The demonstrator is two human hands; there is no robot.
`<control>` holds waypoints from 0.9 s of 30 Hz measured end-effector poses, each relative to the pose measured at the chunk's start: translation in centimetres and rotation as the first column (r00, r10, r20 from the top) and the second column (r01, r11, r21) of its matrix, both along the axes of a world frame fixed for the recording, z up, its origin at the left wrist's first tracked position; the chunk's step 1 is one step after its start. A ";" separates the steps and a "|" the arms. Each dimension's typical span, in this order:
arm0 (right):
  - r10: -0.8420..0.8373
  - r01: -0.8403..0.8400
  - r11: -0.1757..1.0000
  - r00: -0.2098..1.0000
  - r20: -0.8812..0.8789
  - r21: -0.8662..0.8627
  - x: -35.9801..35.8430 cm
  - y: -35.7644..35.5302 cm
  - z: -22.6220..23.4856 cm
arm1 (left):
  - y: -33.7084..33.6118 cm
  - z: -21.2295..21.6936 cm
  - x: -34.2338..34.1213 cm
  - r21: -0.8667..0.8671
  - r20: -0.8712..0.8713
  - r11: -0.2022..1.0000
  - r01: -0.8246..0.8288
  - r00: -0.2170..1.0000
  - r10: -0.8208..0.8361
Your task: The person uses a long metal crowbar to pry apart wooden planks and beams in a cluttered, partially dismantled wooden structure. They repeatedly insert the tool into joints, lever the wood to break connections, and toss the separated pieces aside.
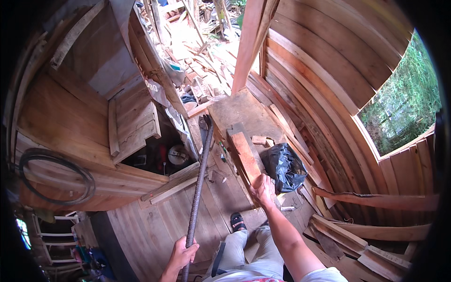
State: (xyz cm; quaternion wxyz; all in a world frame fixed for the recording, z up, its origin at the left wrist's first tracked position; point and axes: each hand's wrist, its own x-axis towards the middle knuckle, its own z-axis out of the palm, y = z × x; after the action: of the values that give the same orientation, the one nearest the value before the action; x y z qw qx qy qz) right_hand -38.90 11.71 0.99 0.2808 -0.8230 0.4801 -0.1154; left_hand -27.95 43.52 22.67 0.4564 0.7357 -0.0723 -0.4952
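From the head camera, the left hand [182, 254] is closed around the lower end of a long ribbed steel bar [197, 181], which runs up and away from the person, its far tip lying near the end of a thick timber block [237, 129] on the plank floor [155, 225]. The right hand [263, 189] is wrapped over the near end of a reddish wooden board [246, 157] that lies on that block, fingers curled round the edge and thumb on top, so it is gripping the board. Just to the right of the board sits a black plastic bag [284, 167], with small wood offcuts [260, 140] beside it. A sandalled foot [238, 221] rests on the floor below the right hand. Curved plank walls rise on both sides, and a coil of black hose [56, 176] hangs at the left. The step in hand looks like steadying the board while the bar is brought to bear as a lever. I judge the next move calls for a firm hold on the board and careful placing of the bar's tip, since the bar is long and held one-handed and could slip sideways.
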 end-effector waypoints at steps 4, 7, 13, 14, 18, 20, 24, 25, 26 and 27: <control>0.014 -0.014 0.999 1.000 0.000 0.039 0.6 -0.4 -0.5 | -1.9 0.7 -0.3 0.016 -0.015 0.998 -0.053 0.998 0.054; 0.024 -0.025 0.999 1.000 0.003 0.040 1.1 -1.1 0.4 | -3.8 1.0 -0.4 -0.051 -0.020 0.998 -0.044 0.999 0.043; 0.150 -0.251 0.950 0.888 0.434 0.184 -1.7 4.8 6.0 | -8.6 0.5 0.0 -0.096 0.060 0.995 0.020 0.998 -0.015; 0.182 -0.391 0.716 0.904 0.387 0.577 -2.7 6.0 11.0 | -9.4 -0.6 0.0 -0.105 0.088 0.994 0.011 0.996 -0.002; 0.076 -0.672 0.338 0.717 0.693 0.659 -5.7 14.2 12.6 | -16.2 -3.3 -1.5 -0.247 0.193 0.969 -0.028 0.978 0.078; -0.107 -0.603 0.286 0.752 0.650 0.744 -6.0 14.4 15.8 | -18.5 -3.9 -2.7 -0.333 0.237 0.939 -0.085 0.957 0.170; 0.001 -0.284 0.856 0.836 0.548 0.432 -9.2 10.0 15.5 | -24.2 -2.1 -6.7 -0.592 0.061 0.792 -0.147 0.972 0.226; 0.045 -0.247 0.864 0.905 0.422 0.438 -11.0 7.9 18.0 | -25.6 -0.6 -7.3 -0.659 -0.033 0.736 -0.156 0.983 0.179; 0.004 -0.241 0.817 0.911 0.413 0.524 -12.4 6.3 21.4 | -26.8 1.1 -7.2 -0.698 -0.085 0.701 -0.147 0.989 0.122; 0.033 -0.205 0.835 0.944 0.327 0.510 -14.6 4.9 20.6 | -28.8 3.2 -7.0 -0.748 -0.136 0.651 -0.130 0.990 0.042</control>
State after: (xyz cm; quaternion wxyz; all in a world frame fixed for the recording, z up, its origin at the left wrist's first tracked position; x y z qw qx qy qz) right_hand -53.47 16.56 21.63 0.5772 -0.7119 0.3910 -0.0842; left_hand -34.92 14.69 25.82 0.7466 0.4551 -0.2119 -0.4366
